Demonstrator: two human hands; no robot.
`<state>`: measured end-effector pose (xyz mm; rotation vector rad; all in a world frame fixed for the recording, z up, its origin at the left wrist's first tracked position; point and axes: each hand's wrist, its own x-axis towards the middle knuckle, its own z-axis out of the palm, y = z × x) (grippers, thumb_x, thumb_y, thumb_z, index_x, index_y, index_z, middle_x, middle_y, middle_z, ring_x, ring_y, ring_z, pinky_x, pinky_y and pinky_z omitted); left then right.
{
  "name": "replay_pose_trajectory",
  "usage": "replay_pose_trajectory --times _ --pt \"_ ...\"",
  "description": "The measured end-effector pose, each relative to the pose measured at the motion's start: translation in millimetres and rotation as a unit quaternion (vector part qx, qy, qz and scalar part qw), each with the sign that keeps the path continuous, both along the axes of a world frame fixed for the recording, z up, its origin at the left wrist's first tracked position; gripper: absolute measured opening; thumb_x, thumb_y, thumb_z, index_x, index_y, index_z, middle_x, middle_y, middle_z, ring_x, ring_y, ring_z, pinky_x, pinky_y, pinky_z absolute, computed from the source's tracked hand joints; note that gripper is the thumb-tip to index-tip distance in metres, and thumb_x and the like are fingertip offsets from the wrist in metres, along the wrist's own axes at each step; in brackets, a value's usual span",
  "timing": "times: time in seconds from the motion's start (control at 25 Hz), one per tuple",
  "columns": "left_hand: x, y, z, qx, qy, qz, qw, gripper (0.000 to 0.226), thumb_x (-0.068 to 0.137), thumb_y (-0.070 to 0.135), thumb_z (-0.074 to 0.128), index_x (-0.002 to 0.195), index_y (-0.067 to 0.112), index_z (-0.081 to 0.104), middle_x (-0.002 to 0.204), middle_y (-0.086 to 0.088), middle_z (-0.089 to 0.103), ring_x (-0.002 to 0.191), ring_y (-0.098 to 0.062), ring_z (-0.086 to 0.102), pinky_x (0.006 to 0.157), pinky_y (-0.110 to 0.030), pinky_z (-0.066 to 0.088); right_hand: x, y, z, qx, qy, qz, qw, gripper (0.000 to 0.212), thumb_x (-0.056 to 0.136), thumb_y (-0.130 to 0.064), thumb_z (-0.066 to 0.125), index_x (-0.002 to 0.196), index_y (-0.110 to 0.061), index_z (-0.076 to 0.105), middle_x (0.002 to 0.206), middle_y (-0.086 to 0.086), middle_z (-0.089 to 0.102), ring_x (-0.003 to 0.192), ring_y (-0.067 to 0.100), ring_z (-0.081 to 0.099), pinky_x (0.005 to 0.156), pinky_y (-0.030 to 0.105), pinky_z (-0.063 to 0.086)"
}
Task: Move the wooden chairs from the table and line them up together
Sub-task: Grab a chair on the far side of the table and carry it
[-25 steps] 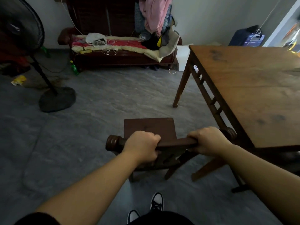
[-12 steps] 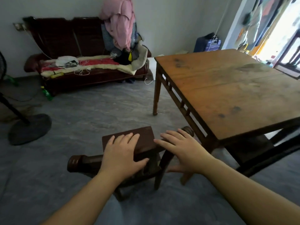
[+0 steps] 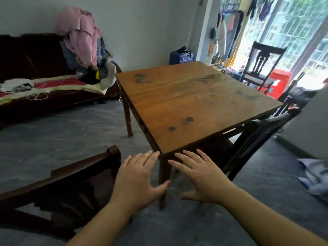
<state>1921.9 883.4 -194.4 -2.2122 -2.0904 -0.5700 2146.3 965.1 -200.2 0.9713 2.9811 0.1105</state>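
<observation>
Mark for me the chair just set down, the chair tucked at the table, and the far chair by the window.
near chair [image 3: 74, 170], head view, on its top rail
tucked chair [image 3: 262, 129], head view, on its backrest
far chair [image 3: 264, 58], head view, on its carved back

My left hand [image 3: 137, 176] and right hand [image 3: 200, 172] are out in front of me, palms down, fingers spread, gripping nothing. They float side by side before the near corner of the table [image 3: 191, 102]. At my lower left is a dark chair [image 3: 58, 189], its top rail just beside my left hand. Another chair [image 3: 255, 137] is tucked under the table's right side, and a third [image 3: 260, 66] stands beyond the table by the bright window. A sofa [image 3: 26, 68] piled with clothes lines the far wall.
</observation>
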Motion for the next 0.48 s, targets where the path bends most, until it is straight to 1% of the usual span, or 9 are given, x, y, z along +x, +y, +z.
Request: replay_pose_trajectory --times 0.08,0.16,0.32,0.48 --pt "46 26 -3 -0.018 -0.009 -0.027 0.999 0.089 0.073 0.081 0.049 0.145 0.028 0.042 0.143 0.002 0.054 0.131 -0.018 0.048 0.110 -0.044 0.033 48 19 -2 0.008 -0.012 -0.039 0.999 0.107 0.074 -0.079 0.059 0.155 -0.039 0.000 0.164 0.001 0.019 0.149 0.027 0.013 0.118 0.053 0.005" --pt "86 55 -4 -0.038 -0.009 -0.056 0.998 0.091 0.074 0.083 0.046 0.147 0.030 0.038 0.147 0.004 0.050 0.134 -0.016 0.044 0.112 -0.043 0.031 88 40 -2 0.013 -0.016 -0.075 0.997 0.110 0.072 -0.078 0.062 0.155 -0.039 0.001 0.164 0.001 0.019 0.149 0.027 0.014 0.118 0.054 0.008" --pt "152 122 -4 -0.035 -0.005 -0.100 0.994 0.094 0.074 0.084 0.043 0.148 0.027 0.037 0.148 0.000 0.048 0.133 -0.019 0.045 0.107 -0.044 0.038 157 79 4 0.024 -0.014 -0.132 0.991 0.112 0.069 -0.078 0.067 0.155 -0.036 0.010 0.161 0.004 0.027 0.147 0.029 0.023 0.117 0.057 0.018" --pt "213 186 -11 -0.036 -0.027 -0.109 0.993 0.098 0.073 0.085 0.045 0.149 0.025 0.034 0.150 0.001 0.046 0.133 -0.019 0.045 0.104 -0.041 0.040 227 122 5 0.034 -0.005 -0.179 0.983 0.111 0.068 -0.079 0.068 0.155 -0.033 0.018 0.159 0.005 0.032 0.144 0.028 0.028 0.116 0.058 0.024"
